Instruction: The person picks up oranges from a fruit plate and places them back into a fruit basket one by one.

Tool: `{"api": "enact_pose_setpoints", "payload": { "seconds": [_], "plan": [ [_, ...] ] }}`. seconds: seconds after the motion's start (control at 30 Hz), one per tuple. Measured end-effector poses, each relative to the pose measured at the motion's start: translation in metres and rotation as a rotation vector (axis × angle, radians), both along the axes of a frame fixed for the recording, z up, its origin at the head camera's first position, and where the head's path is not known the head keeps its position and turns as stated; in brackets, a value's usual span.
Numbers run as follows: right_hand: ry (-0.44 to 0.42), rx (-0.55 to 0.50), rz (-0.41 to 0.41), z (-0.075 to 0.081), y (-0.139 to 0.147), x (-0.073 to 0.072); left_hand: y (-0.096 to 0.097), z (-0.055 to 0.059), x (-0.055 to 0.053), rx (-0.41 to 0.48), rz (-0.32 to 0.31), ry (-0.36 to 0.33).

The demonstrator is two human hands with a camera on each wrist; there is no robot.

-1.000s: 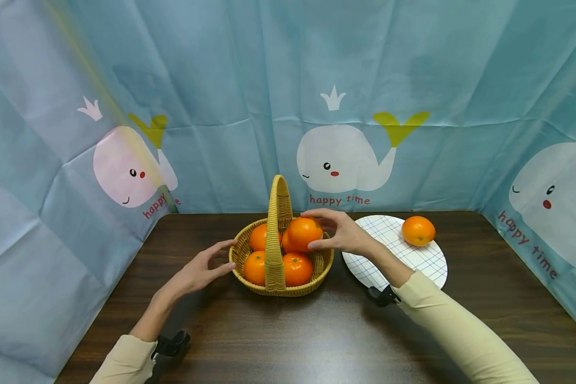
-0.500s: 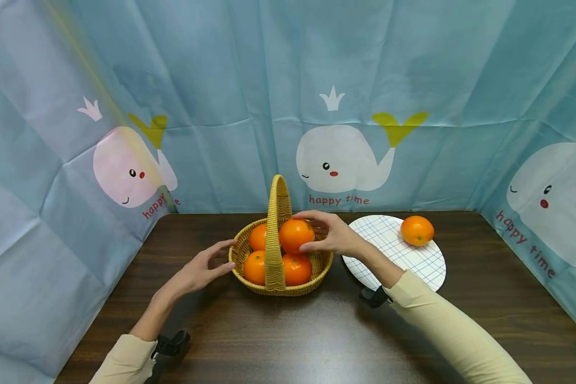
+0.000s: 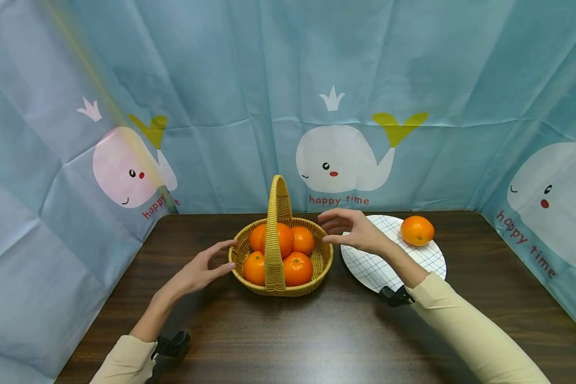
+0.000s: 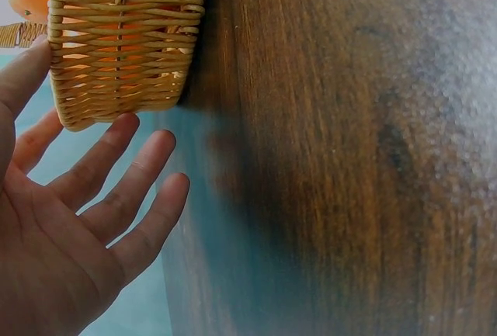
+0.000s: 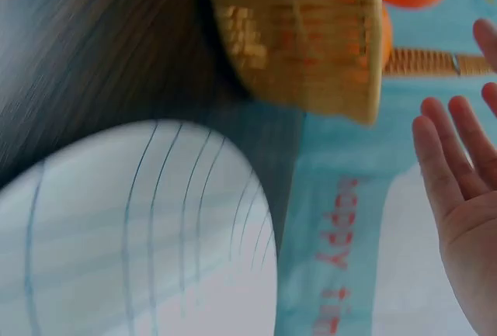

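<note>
A yellow wicker basket (image 3: 324, 265) with a tall handle stands mid-table and holds several oranges. One orange (image 3: 286, 240) lies on top of the others, partly behind the handle. My left hand (image 3: 197, 273) is at the basket's left side, fingertips against its rim and wall. In the left wrist view its fingers are spread beside the wicker wall (image 4: 124, 57). Holding nothing, my right hand (image 3: 357, 233) hovers just right of the basket, over the plate's left edge, with fingers apart. The right wrist view shows the same bare palm (image 5: 474, 227) away from the basket.
A white plate (image 3: 429, 264) with blue grid lines sits right of the basket, bearing one orange (image 3: 417, 231) near its back right edge. The dark wooden table (image 3: 288, 341) ends at a light blue curtain (image 3: 221, 160) with whale prints.
My right hand lowered an orange leftward into the basket, let go of it and drew back to the right. My left hand stayed at the basket's side.
</note>
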State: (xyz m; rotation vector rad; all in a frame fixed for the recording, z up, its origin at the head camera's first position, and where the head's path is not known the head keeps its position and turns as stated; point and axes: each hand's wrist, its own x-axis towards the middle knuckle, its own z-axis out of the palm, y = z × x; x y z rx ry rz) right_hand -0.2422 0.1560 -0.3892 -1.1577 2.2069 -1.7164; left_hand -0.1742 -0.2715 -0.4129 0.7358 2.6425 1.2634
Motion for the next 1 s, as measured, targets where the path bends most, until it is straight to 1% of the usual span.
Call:
{"api": "enact_pose_setpoints", "payload": {
  "seconds": [0.2, 0.37, 0.53, 0.7, 1.0],
  "plan": [
    [0.014, 0.026, -0.117, -0.003, 0.033, -0.001, 0.0, 0.001, 0.001, -0.011, 0.004, 0.008],
    [0.018, 0.019, -0.168, -0.001, 0.057, -0.001, 0.0, 0.002, 0.001, -0.012, 0.01, 0.001],
    [0.012, 0.011, -0.208, 0.006, 0.08, 0.0, 0.001, 0.002, 0.001, -0.014, 0.012, -0.003],
    [0.018, 0.053, -0.267, 0.012, 0.103, -0.001, 0.0, 0.001, 0.0, -0.006, 0.008, -0.008],
    [0.069, 0.134, -0.446, 0.018, 0.137, 0.002, 0.0, 0.001, 0.0, 0.001, -0.003, -0.008]
  ]
}}
